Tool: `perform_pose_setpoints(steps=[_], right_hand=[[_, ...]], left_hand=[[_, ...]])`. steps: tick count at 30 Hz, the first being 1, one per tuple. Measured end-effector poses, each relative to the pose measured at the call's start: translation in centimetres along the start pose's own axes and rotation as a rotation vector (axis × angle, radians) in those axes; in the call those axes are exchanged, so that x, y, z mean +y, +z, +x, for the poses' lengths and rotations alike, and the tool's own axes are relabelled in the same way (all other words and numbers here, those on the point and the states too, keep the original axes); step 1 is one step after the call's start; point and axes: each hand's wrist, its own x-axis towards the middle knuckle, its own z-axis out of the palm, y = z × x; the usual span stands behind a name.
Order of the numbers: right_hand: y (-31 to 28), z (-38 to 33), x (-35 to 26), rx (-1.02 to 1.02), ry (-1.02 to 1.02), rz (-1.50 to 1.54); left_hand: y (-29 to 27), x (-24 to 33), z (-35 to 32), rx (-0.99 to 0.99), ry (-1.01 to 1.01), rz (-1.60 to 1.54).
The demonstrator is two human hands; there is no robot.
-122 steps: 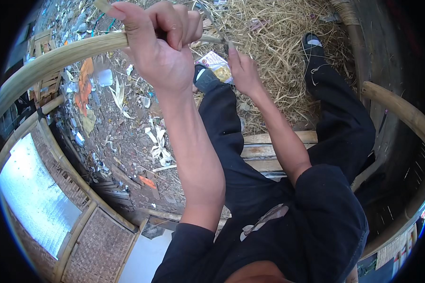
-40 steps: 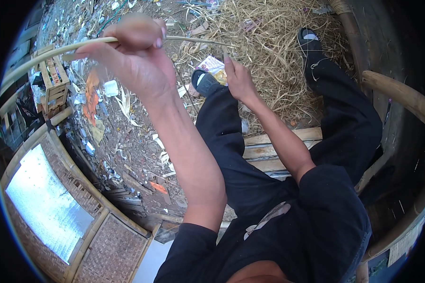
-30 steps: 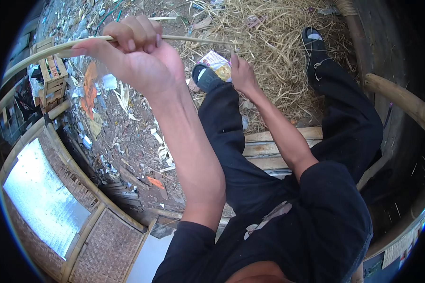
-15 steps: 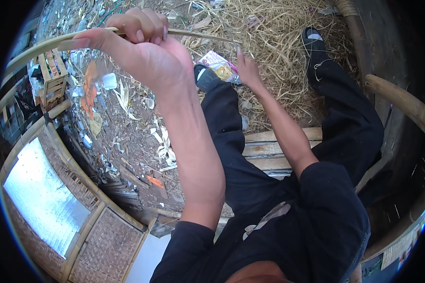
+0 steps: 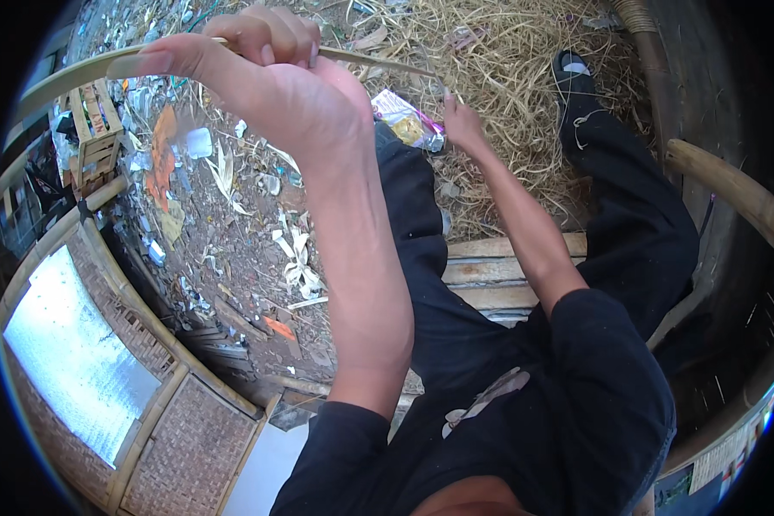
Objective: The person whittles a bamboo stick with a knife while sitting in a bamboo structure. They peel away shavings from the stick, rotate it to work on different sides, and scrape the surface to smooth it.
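A long, pale bamboo strip (image 5: 378, 62) runs from the far left rim across the upper part of the view, bowed at its left end. My left hand (image 5: 292, 95) is raised close up, its fingers curled round the strip and the thumb pressed along it. Farther off, my right hand (image 5: 463, 125) is closed near the strip's right end, thumb pointing up towards it. A small greyish tip shows by that thumb; what the fingers hold is hidden.
Tangled straw-like shavings (image 5: 507, 112) cover the ground around my feet. A printed packet (image 5: 408, 120) lies by my left leg. Left stand a wooden crate (image 5: 95, 138) and a woven bamboo panel (image 5: 181, 447). A bamboo pole (image 5: 722, 181) juts in at the right.
My left hand has shifted a little to the right and slightly farther away, still gripping the strip. My right hand has moved slightly right and nearer. My left foot is now hidden behind my left wrist.
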Motion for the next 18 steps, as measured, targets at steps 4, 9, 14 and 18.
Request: perform_pose_setpoints(steps=[4, 9, 14, 18], right_hand=[[-2.1, -4.0, -5.1, -0.044, -0.057, 0.258], [-7.2, -9.3, -11.8, -0.109, -0.291, 0.467], [-1.6, -5.4, -5.6, 0.025, -0.299, 0.180], [0.9, 0.6, 1.6, -0.173, 0.064, 0.056]], left_hand=[[-0.7, -0.3, 0.1, 0.004, 0.020, 0.036], [-0.7, 0.0, 0.0, 0.017, 0.001, 0.005], [-1.7, 0.4, -0.1, 0.023, -0.002, -0.019], [-0.5, 0.1, 0.1, -0.052, -0.001, 0.004]])
